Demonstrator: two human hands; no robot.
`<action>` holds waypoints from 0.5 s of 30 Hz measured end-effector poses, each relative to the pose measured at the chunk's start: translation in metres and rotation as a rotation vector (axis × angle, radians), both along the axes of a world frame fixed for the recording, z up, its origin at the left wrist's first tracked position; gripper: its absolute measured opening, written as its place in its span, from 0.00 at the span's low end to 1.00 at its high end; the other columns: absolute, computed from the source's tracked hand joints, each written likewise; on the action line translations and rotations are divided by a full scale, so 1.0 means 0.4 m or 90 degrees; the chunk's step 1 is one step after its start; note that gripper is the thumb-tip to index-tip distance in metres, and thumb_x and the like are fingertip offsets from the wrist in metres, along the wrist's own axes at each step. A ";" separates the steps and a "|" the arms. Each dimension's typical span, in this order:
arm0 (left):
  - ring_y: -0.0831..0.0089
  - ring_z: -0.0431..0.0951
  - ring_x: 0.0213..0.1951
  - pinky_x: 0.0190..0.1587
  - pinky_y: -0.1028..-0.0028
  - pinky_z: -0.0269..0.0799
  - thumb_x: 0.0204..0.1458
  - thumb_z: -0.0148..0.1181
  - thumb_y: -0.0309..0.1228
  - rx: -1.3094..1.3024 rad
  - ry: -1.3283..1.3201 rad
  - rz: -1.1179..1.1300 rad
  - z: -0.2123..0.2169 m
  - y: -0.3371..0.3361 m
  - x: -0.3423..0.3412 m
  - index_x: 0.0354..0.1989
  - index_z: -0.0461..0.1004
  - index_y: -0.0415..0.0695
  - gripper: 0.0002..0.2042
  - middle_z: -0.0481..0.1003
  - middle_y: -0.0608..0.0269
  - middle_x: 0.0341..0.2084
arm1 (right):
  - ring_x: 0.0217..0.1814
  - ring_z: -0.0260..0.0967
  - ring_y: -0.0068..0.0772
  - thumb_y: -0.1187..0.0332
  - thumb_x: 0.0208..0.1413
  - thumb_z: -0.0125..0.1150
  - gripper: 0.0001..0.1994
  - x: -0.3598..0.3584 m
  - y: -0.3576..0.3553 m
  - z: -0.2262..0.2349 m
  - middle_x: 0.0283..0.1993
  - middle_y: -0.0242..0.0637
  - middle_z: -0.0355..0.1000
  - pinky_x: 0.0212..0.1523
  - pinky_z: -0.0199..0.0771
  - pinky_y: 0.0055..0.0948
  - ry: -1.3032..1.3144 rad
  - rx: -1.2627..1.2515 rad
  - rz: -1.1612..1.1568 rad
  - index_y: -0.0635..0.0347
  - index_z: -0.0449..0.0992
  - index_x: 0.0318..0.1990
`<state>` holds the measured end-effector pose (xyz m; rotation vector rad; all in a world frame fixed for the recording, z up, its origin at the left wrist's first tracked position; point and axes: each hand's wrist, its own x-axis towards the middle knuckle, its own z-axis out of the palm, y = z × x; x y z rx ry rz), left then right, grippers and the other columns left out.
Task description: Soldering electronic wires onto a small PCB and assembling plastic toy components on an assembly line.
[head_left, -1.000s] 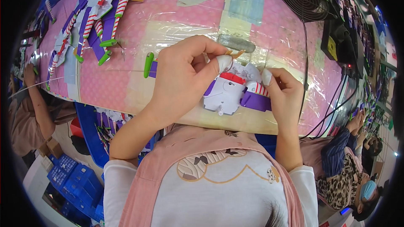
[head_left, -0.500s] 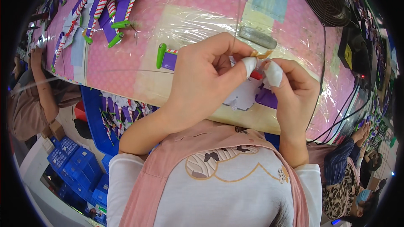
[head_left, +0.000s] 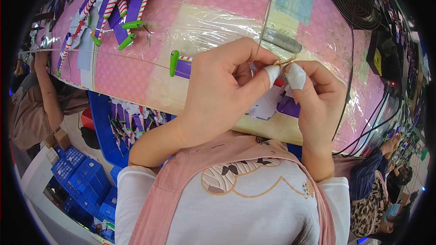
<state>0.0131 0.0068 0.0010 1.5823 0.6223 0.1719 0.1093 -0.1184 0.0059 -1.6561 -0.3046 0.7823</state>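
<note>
Both thumbs wear white wraps. My left hand (head_left: 222, 90) and my right hand (head_left: 320, 100) meet over the table, fingertips nearly touching. Between them they pinch a small thin gold-coloured piece (head_left: 287, 61), whose exact kind I cannot make out. Below and partly behind the hands lies a flat toy-like part: a purple panel (head_left: 288, 107), a white plate (head_left: 265, 107), and a red bit near the fingertips. On the left, a green end piece (head_left: 174, 63) and a striped edge stick out past my left hand, which hides the part's middle.
Similar purple, green and striped parts (head_left: 129, 18) lie heaped at the far left. A grey bar (head_left: 282, 40) rests beyond my hands. At the far right stand a black fan (head_left: 352, 0) and cables. A blue bin (head_left: 102, 131) of parts sits left of me. Other people work at both sides.
The gold piece has turned and now shows as a thinner, flatter line between my fingertips. Both hands stay almost in place. A thin strand across the table has shifted.
</note>
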 end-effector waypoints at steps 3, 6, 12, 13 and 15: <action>0.92 0.61 0.19 0.20 0.89 0.53 0.47 0.56 0.20 0.031 -0.017 0.004 0.004 -0.003 -0.002 0.35 0.72 0.36 0.07 0.69 0.74 0.18 | 0.21 0.58 0.10 0.70 0.52 0.58 0.09 0.004 -0.002 -0.004 0.21 0.26 0.68 0.20 0.55 0.12 0.000 0.001 0.015 0.69 0.74 0.31; 0.93 0.57 0.17 0.19 0.88 0.49 0.46 0.57 0.20 0.043 -0.031 0.008 0.000 -0.007 -0.001 0.35 0.73 0.37 0.06 0.66 0.76 0.15 | 0.21 0.59 0.10 0.69 0.52 0.59 0.09 0.010 -0.007 -0.006 0.22 0.27 0.69 0.21 0.56 0.11 0.031 0.016 0.011 0.69 0.74 0.32; 0.93 0.56 0.16 0.18 0.88 0.48 0.46 0.58 0.21 0.029 -0.038 0.023 0.000 -0.011 0.004 0.34 0.73 0.38 0.06 0.64 0.78 0.13 | 0.23 0.60 0.11 0.67 0.52 0.60 0.10 0.014 -0.010 -0.009 0.25 0.29 0.72 0.22 0.57 0.12 0.044 0.025 0.014 0.69 0.74 0.32; 0.93 0.55 0.16 0.18 0.88 0.48 0.46 0.58 0.21 0.025 -0.037 0.026 0.001 -0.010 0.005 0.34 0.73 0.38 0.06 0.63 0.78 0.13 | 0.23 0.60 0.11 0.68 0.52 0.60 0.10 0.014 -0.009 -0.008 0.25 0.29 0.72 0.22 0.58 0.12 0.050 0.024 0.016 0.69 0.74 0.32; 0.93 0.55 0.16 0.18 0.88 0.47 0.46 0.58 0.21 0.046 -0.047 0.024 -0.001 -0.009 0.003 0.34 0.73 0.38 0.06 0.63 0.78 0.13 | 0.24 0.61 0.11 0.68 0.52 0.60 0.10 0.015 -0.008 -0.004 0.26 0.30 0.72 0.23 0.58 0.12 0.061 0.023 0.021 0.69 0.75 0.33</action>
